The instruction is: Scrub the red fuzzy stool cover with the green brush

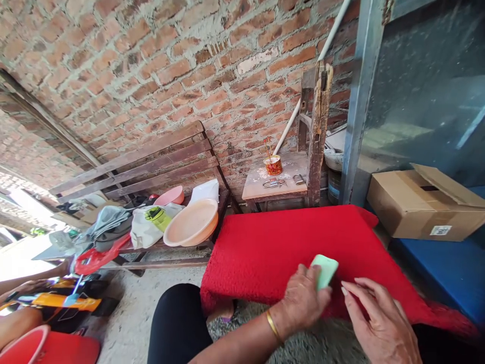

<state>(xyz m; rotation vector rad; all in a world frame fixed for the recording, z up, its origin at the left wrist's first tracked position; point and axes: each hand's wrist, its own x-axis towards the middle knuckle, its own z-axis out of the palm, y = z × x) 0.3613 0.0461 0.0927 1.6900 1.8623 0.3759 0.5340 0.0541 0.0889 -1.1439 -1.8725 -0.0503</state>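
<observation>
My left hand (305,293), with a gold bangle at its wrist, is closed around a small mint-green rounded rectangular piece (326,268). The upper end of this piece sticks out past the thumb, and the fingers hide the rest, so I cannot tell its kind. Just to the right, my right hand (379,318) holds nothing visible; its fingers are bent and apart. Both hands are above the near edge of a red cloth (273,242) draped over a low table or bench.
A cardboard box (413,207) stands on a blue surface at right. Behind the cloth, a small wooden chair (253,189) bears a patterned tin (273,165) and padlocks. At left, a slatted bench (151,167) carries a peach basin (193,222) and bags. Another person's arm (18,326) is beside a red bucket (68,346).
</observation>
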